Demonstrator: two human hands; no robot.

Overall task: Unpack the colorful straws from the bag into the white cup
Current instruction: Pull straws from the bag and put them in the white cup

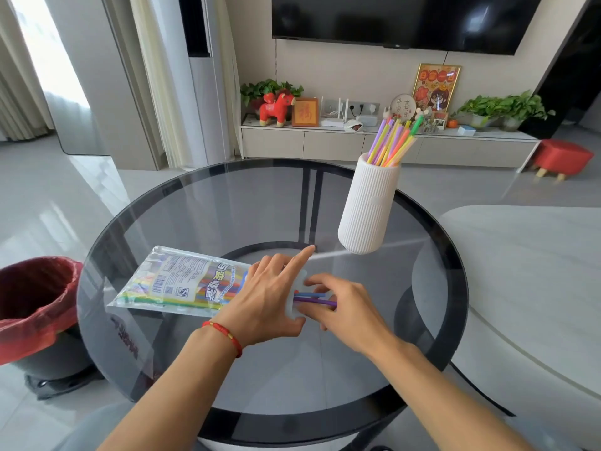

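Observation:
A clear plastic bag (175, 281) of colorful straws lies flat on the round glass table (227, 206), its open end toward the right. My left hand (266, 294) presses down on that end, index finger stretched out. My right hand (344, 307) pinches a few straws (313, 298), blue and purple, that stick out of the bag's mouth. A tall ribbed white cup (367, 206) stands at the table's far right with several straws (392, 141) upright in it, leaning right.
A bin with a red liner (35, 301) stands on the floor left of the table. A pale marble-look table (527, 271) adjoins on the right. Beyond are a TV cabinet (357, 144) with ornaments and a red stool (564, 157).

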